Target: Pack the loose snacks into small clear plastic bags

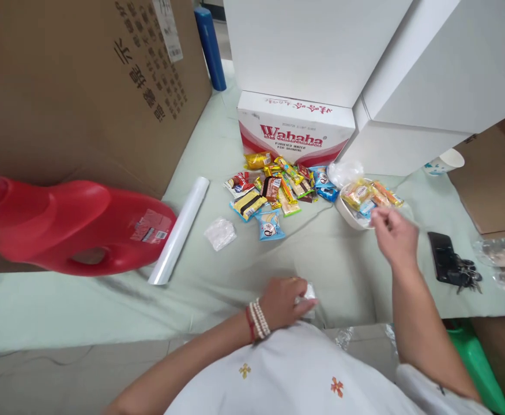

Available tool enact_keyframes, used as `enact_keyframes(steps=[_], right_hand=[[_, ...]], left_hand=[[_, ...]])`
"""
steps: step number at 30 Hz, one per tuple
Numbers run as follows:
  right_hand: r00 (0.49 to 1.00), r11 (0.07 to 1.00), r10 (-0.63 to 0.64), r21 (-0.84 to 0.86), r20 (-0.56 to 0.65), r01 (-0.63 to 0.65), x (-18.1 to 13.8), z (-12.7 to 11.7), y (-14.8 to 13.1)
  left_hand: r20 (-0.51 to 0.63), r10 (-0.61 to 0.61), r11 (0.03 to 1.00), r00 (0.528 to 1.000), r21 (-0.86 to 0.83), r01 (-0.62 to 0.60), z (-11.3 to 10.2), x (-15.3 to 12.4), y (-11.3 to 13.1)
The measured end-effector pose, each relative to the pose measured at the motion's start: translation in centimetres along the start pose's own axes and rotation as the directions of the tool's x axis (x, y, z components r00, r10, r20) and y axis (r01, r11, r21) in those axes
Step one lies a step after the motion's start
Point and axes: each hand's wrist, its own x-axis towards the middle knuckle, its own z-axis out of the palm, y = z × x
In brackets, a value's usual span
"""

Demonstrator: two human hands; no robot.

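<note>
A person in a white embroidered top leans over a table draped in pale green cloth (105, 311). The left hand (283, 302), beaded bracelets at the wrist, is curled shut on a scrap of clear plastic (309, 293) at the near edge; most of the scrap is hidden under the fingers. The right hand (391, 233) hovers at the near rim of a white bowl (346, 213) heaped with wrapped snacks. Its fingers are bent and blurred, so whether they pinch anything cannot be told. Left of the bowl lies a loose pile of snack packets (274, 189) in front of a red-and-white Wahaha carton (293, 129). A crumpled clear bag (220, 233) and a white roll (178, 230) lie farther left, beside a red jug (75, 227) whose top is cut off by the frame. A black phone (443, 253) and keys (466, 275) rest to the right of the right hand, with a plastic bottle (501, 251) only partly in view at the edge.
</note>
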Motion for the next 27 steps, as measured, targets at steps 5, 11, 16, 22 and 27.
enact_keyframes(steps=[5,11,16,22,27], right_hand=[[0.906,0.894,0.284,0.256,0.313,-0.368,-11.5,1.3,1.9],[0.649,0.55,0.266,0.441,0.713,-0.71,-16.9,3.4,-1.7],[0.597,0.479,0.045,0.508,0.801,-0.716,-15.5,7.4,-6.4],[0.601,0.336,0.073,0.548,0.796,-0.766,-11.9,8.4,-6.5],[0.54,0.274,0.103,0.498,0.835,-0.823,-11.4,8.0,-6.9]], left_hand=[[0.177,-0.043,0.974,0.983,0.225,0.002,2.7,1.8,0.9],[0.003,-0.17,0.91,0.985,-0.383,0.158,0.5,-0.3,-2.2],[-0.11,-0.283,0.787,0.953,-0.595,0.165,-1.1,-2.5,-2.6],[-0.283,-0.623,0.593,0.729,-0.779,0.205,-2.4,-5.6,-6.1],[-0.652,-0.432,0.887,0.623,-0.432,0.164,-3.4,-6.6,-5.2]])
